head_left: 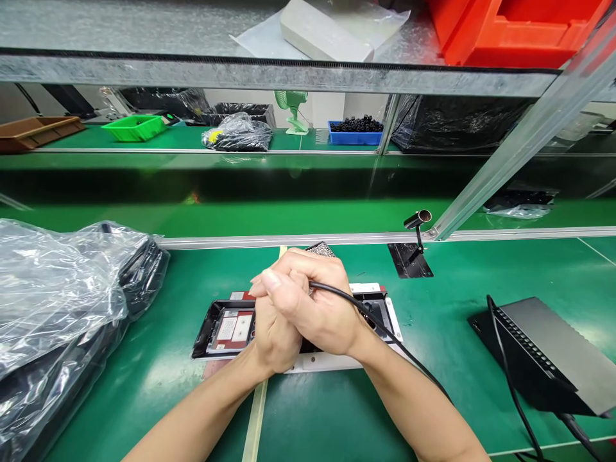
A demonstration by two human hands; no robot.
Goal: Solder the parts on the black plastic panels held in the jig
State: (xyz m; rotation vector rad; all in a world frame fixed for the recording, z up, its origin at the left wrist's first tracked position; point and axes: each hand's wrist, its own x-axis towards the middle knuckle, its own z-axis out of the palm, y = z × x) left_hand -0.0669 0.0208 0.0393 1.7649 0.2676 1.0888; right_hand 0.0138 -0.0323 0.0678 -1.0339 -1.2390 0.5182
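My left hand (278, 330) is closed in a fist over the middle of a long black plastic housing (206, 330). Against and over it, my right hand (320, 305) is wrapped closed, its thumb by the left fingers. A black cable (353, 298) comes out between the hands and runs over the right wrist toward the lower right. Both hands hide the body of the corded tool that it belongs to. The housing lies in a white and dark-red holder (332, 362), with openings and light labels showing at its left end.
Plastic-wrapped black parts (91, 289) lie at left. To the right are a small black tube stand (418, 240) and a dark metal box (548, 353) with cables. A metal shelf (216, 69) crosses above, carrying a red bin (520, 35). Behind sits a blue tray (356, 131).
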